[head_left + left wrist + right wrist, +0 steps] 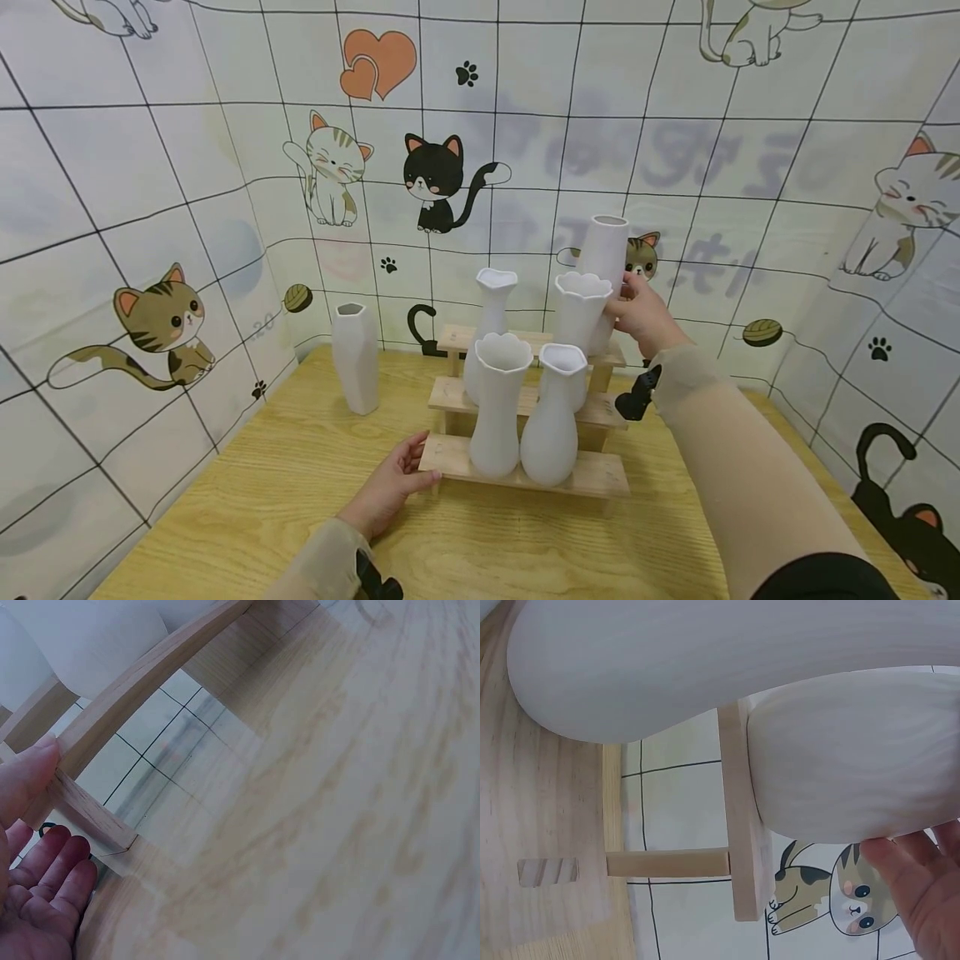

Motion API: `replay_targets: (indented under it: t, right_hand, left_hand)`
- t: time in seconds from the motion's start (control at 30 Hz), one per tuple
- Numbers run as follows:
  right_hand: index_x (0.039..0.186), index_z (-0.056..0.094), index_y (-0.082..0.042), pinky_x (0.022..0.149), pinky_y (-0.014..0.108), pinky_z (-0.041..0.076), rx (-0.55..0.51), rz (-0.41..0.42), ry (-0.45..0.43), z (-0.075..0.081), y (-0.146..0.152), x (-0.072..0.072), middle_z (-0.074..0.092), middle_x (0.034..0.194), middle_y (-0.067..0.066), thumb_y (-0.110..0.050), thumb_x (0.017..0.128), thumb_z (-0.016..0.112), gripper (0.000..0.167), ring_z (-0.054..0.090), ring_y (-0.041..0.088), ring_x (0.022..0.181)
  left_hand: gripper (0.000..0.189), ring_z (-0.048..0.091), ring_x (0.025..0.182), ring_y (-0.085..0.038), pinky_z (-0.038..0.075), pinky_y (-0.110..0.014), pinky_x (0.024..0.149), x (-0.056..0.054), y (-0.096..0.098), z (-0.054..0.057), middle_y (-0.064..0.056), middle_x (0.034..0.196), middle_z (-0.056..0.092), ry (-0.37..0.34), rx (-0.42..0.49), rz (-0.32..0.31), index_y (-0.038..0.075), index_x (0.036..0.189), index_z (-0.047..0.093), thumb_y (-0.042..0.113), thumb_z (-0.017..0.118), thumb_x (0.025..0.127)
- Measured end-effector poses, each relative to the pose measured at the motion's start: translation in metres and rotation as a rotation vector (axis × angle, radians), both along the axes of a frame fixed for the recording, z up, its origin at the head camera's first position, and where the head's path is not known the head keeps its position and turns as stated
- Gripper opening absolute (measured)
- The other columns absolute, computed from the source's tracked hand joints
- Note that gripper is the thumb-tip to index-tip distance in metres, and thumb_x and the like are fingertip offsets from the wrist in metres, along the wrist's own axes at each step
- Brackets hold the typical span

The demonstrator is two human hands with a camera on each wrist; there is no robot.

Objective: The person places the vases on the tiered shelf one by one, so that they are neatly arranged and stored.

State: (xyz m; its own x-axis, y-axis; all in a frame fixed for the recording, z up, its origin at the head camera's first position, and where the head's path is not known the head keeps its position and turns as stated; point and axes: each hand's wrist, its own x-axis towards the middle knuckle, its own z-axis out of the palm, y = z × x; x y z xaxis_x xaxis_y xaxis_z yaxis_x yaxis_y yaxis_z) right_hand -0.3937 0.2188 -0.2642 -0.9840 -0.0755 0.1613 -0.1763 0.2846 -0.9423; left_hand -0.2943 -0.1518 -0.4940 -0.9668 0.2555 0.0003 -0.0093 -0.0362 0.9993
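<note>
A three-step wooden stand (525, 479) bears several white vases. My left hand (390, 487) holds the left end of its lowest step; in the left wrist view the thumb (34, 769) presses the wood beside the leg. At the top step's right end, my right hand (648, 312) grips the side of a tall plain vase (606, 246), its lower part hidden by a frilled-rim vase (581, 304) on the middle step. A slender flared vase (495, 300) stands left of that one. On the lowest step are a wavy-rim vase (498, 417) and a round-bellied vase (550, 433).
A faceted white vase (356, 358) stands on the wooden table (270, 492), left of the stand. Behind and at both sides hangs a cat-patterned cloth (525, 158). The vases stand close together, overlapping in the head view.
</note>
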Motion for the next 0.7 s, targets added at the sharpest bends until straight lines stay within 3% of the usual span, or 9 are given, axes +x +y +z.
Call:
replay_targets:
  t: [0.43,0.7]
  right_hand:
    - [0.153,0.022,-0.012,0.11,0.053,0.025,-0.026,0.056,0.059,-0.013,0.011,0.012,0.031,0.15,0.02,-0.029,0.093,0.065,0.076,0.032,0.036,0.135]
    - [0.154,0.014,-0.008,0.11,0.058,0.02,0.007,-0.001,0.028,-0.024,0.021,0.024,0.028,0.151,0.02,-0.04,0.089,0.068,0.091,0.028,0.037,0.138]
  left_hand:
    - [0.081,0.043,0.122,-0.025,0.034,-0.043,0.104,0.0,0.001,0.0,-0.017,0.141,0.04,0.002,-0.008,0.007,0.005,0.151,0.023,0.013,0.072,0.087]
    - [0.08,0.044,0.121,-0.025,0.034,-0.042,0.103,-0.001,0.001,-0.001,-0.016,0.14,0.041,0.006,-0.009,0.005,0.005,0.15,0.023,0.013,0.072,0.088]
